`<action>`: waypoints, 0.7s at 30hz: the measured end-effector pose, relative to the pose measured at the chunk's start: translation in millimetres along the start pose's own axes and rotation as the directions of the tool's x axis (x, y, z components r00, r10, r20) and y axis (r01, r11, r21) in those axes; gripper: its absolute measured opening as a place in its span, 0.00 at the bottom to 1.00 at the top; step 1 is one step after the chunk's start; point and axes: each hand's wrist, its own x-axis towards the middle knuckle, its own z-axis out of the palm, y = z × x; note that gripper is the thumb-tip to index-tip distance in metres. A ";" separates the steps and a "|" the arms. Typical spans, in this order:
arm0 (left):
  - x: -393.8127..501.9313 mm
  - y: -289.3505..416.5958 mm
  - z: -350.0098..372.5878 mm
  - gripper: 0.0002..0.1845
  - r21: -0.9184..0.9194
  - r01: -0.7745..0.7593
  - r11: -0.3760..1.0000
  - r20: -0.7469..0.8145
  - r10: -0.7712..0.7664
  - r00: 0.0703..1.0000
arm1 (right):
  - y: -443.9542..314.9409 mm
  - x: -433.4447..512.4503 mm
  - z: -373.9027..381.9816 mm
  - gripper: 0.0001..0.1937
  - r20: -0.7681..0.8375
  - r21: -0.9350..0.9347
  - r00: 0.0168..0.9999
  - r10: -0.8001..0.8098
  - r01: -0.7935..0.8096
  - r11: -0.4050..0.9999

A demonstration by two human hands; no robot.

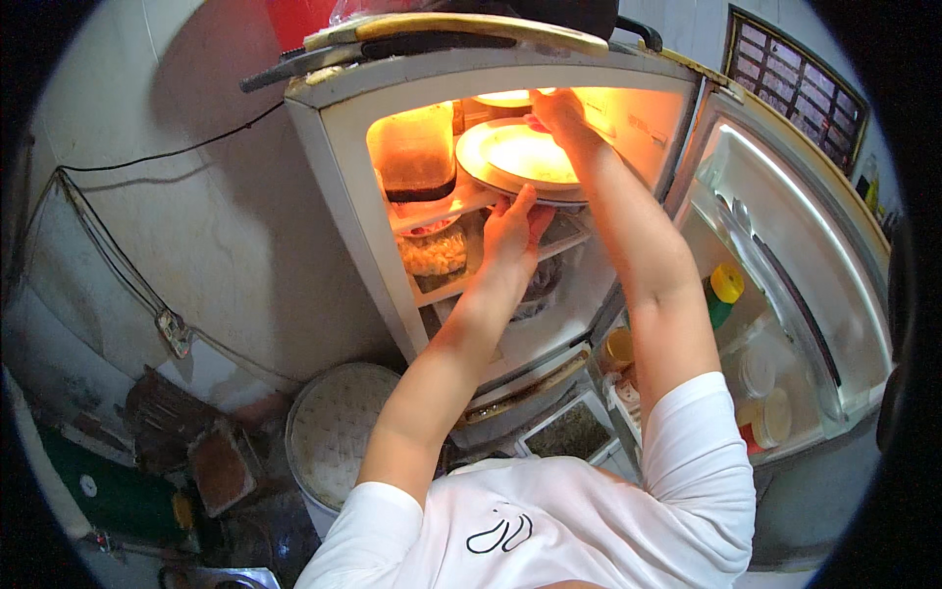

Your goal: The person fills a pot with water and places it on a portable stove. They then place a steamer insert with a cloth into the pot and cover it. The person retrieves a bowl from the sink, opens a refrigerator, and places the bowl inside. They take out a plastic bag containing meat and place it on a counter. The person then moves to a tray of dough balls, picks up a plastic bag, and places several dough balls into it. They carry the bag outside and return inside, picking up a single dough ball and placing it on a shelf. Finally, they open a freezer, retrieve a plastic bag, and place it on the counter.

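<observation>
A refrigerator (pixel 346 177) stands open before me, its upper compartment lit orange. Inside, a white round plate (pixel 478 158), seemingly stacked with another dish, juts over the front of a shelf (pixel 475 197). My left hand (pixel 515 224) grips its front rim, thumb on the edge and fingers beneath. Deeper in, my right hand (pixel 559 114) reaches over the plate's far right side, close to a bright pale round thing (pixel 508 98) at the back. Glare and the hand itself hide what those fingers touch. To the left of the plate stands a clear container (pixel 416 158) with dark contents.
The open door (pixel 809 235) bounds my right, its racks holding a yellow-capped green bottle (pixel 725 287) and jars (pixel 773 420). A bag of food (pixel 434 254) lies on the lower shelf. Beside the refrigerator stands a round lidded drum (pixel 338 427). Cables (pixel 110 243) hang along the left wall.
</observation>
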 end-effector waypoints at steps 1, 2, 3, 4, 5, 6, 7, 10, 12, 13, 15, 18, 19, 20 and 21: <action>-0.5 -0.6 1.5 0.15 -0.017 0.013 1.000 -0.044 -0.014 0.999 | -0.4 11.6 -2.3 0.23 -0.091 -0.050 0.993 0.077 -0.081 0.995; -3.5 -1.0 2.6 0.14 -0.004 -0.006 1.000 -0.053 0.006 0.999 | -0.5 21.8 -5.3 0.23 -0.085 -0.074 0.995 0.049 -0.055 0.996; -6.3 -0.5 4.6 0.14 0.016 -0.005 1.000 -0.085 0.007 0.996 | -2.8 32.6 -3.5 0.23 -0.108 -0.078 0.994 0.034 -0.042 0.996; -9.3 0.5 7.5 0.14 0.040 -0.002 0.999 -0.126 0.007 0.992 | -4.6 42.0 -0.2 0.22 -0.121 -0.086 0.993 0.014 -0.025 0.996; -12.5 1.2 10.5 0.14 0.058 -0.017 0.998 -0.128 0.025 0.991 | -7.4 51.7 3.7 0.22 -0.135 -0.089 0.991 -0.001 -0.011 0.996; -15.7 2.5 13.5 0.14 0.085 0.002 0.996 -0.157 0.012 0.987 | -10.2 60.9 9.9 0.22 -0.150 -0.095 0.988 -0.017 0.003 0.996; -19.4 3.7 15.4 0.14 0.072 0.011 0.997 -0.178 0.002 0.984 | -9.9 67.6 13.7 0.22 -0.160 -0.097 0.987 -0.026 0.010 0.995; -26.1 5.6 18.7 0.13 0.046 0.025 0.999 -0.162 -0.017 0.987 | -8.6 84.7 25.3 0.21 -0.192 -0.102 0.981 -0.031 0.011 0.995; -28.1 5.7 17.5 0.14 0.044 0.031 0.999 -0.144 -0.024 0.989 | -6.6 89.8 31.5 0.20 -0.200 -0.094 0.979 -0.030 0.011 0.995; -28.3 5.7 16.3 0.15 0.041 0.036 0.999 -0.141 -0.030 0.990 | -6.2 90.3 33.4 0.20 -0.196 -0.080 0.980 -0.021 0.005 0.997; -28.3 5.4 13.6 0.15 0.020 0.008 1.000 -0.108 -0.006 0.994 | -6.1 86.4 34.2 0.19 -0.183 -0.053 0.983 -0.008 -0.002 0.999; -25.7 6.0 11.4 0.17 0.005 -0.014 1.000 -0.066 0.015 0.998 | -9.8 73.1 24.9 0.19 -0.117 0.038 0.992 0.043 -0.039 0.999; -24.7 6.0 11.3 0.17 0.004 -0.006 1.000 -0.052 0.006 0.999 | -11.7 67.8 18.0 0.19 -0.078 0.086 0.994 0.079 -0.072 0.994; -23.6 6.4 11.1 0.19 0.005 0.003 1.000 -0.056 -0.003 0.998 | -11.5 60.2 7.7 0.18 -0.028 0.146 0.992 0.125 -0.119 0.982; -23.0 6.4 11.3 0.19 0.002 0.004 1.000 -0.050 -0.004 0.999 | -13.1 53.7 -2.1 0.18 0.022 0.195 0.986 0.166 -0.167 0.967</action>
